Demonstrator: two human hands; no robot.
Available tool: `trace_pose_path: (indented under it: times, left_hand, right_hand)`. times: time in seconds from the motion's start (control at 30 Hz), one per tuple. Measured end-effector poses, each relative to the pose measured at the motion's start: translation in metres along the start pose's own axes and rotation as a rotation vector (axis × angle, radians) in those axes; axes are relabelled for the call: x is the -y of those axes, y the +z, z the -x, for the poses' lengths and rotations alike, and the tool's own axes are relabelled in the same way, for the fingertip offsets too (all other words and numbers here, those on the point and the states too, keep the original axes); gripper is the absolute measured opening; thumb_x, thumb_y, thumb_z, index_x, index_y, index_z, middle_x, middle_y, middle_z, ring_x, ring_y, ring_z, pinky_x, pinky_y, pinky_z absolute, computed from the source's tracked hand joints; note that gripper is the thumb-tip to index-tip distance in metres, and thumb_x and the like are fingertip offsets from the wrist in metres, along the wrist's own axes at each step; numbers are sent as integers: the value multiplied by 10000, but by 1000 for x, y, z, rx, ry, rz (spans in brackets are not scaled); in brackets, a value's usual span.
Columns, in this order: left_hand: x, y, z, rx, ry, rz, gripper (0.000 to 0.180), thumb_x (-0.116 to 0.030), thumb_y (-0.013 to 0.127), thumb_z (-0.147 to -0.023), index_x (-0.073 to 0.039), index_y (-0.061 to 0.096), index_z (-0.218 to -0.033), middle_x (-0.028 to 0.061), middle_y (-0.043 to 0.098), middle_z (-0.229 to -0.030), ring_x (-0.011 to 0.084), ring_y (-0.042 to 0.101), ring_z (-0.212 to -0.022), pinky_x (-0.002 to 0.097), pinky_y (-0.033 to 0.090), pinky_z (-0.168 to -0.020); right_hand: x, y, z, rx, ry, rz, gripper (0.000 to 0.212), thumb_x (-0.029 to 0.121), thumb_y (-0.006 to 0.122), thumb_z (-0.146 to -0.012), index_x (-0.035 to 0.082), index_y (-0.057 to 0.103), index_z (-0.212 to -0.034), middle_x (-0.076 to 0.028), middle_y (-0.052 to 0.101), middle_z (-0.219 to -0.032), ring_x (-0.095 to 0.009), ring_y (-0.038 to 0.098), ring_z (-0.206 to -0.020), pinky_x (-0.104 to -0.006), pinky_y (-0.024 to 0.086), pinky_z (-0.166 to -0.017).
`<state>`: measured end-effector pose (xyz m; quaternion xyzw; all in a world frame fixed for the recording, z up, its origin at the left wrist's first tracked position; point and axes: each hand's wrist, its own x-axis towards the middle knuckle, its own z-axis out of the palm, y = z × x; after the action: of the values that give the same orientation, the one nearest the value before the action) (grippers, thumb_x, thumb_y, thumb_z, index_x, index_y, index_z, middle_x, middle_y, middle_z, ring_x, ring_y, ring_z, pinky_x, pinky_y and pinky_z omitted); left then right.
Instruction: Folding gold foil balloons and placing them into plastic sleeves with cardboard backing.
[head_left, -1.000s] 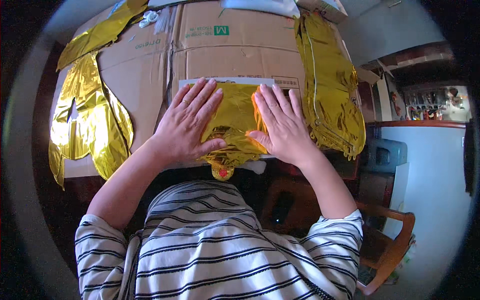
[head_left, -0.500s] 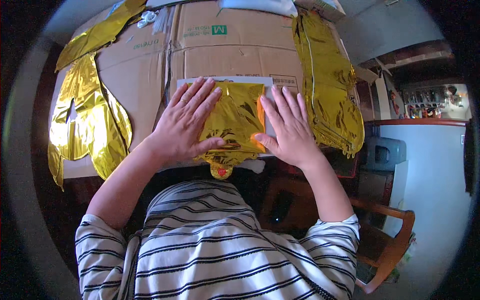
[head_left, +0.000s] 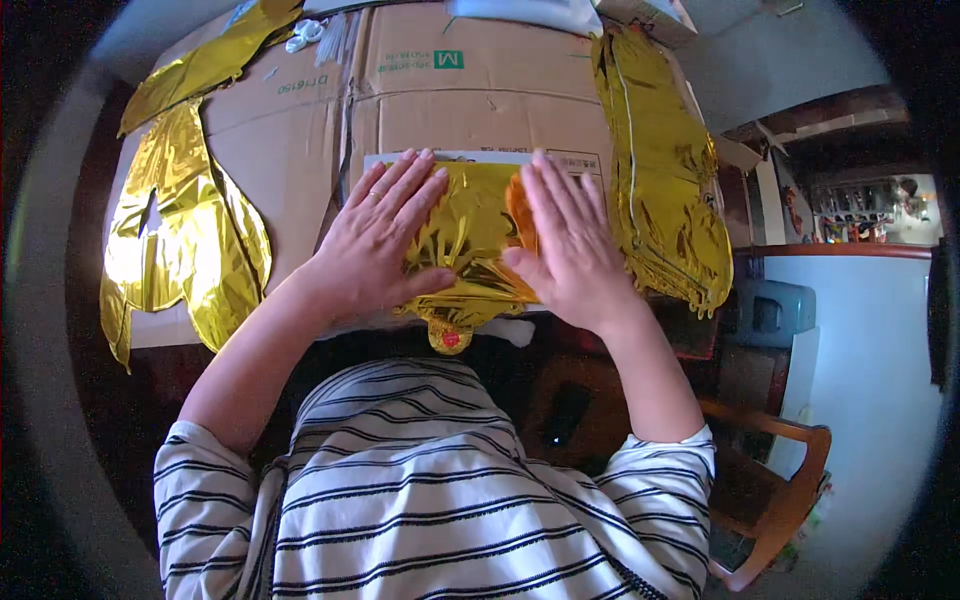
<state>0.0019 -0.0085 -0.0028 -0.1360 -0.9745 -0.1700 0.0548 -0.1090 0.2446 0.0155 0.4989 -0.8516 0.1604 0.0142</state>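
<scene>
Fingers (head_left: 397, 192) straight, left hand (head_left: 365, 245) and right hand (head_left: 575, 255) over gold foil (head_left: 474, 215); long axis and rounded tab (head_left: 449, 339) toward wearer (head_left: 400, 480)

shirt (head_left: 400, 510): white base, black or very dark stripes, soft loose fabric, creased at the front
stripes: thin, run crosswise over torso, look doubled in places, edges slightly rough or stitched; wavy over the folds
lower right of shirt: one darker, broken-looking line, slanting; seam or stripe, can't tell
left sleeve (head_left: 205, 505): same white with dark stripes, wide, ends about the elbow
right sleeve (head_left: 660, 495): matching stripes, also wide, ends about the elbow
left forearm (head_left: 255, 365): bare below sleeve
right forearm (head_left: 657, 365): bare below sleeve
left hand (head_left: 368, 245): ungloved
ring (head_left: 374, 195): thin gold-coloured band, looks like the ring finger
right hand (head_left: 575, 260): ungloved, slightly blurred
</scene>
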Motion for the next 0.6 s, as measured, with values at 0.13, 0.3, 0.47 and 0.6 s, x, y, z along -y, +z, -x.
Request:
trace_pose_path:
  times: [0.13,0.3,0.47,0.6]
  left_hand:
    - [0,-1,0,-5,16,-9,988,-625,588,-881,0,224,-1553,227,198,-1619,364,165,-1515,489,113,-1229]
    - [-1,-5,5,-15,-28,-16,1023,-652,570,-875,15,193,-1554,236,212,-1610,358,167,-1516,489,104,-1231]
    - [7,-15,21,-69,-130,-27,1062,-703,571,-847,14,217,-1546,261,260,-1583,364,200,-1505,488,100,-1230]
    - [5,-20,25,-115,-194,-87,1026,-678,563,-869,16,225,-1545,260,242,-1591,370,188,-1507,492,97,-1229]
  right_hand:
    - [7,24,-11,6,-35,88,877,585,474,-963,-37,236,-1534,-253,206,-1608,-398,197,-1497,-562,101,-1207]
    - [-1,33,-11,17,-43,138,905,608,468,-957,-52,230,-1528,-281,196,-1601,-422,185,-1494,-563,104,-1207]
    - [-1,33,-11,24,-56,120,934,625,459,-951,-73,217,-1522,-303,184,-1596,-451,192,-1483,-573,103,-1204]
    - [-3,35,-10,26,-62,133,941,628,470,-944,-72,219,-1522,-302,181,-1598,-450,199,-1482,-575,100,-1204]
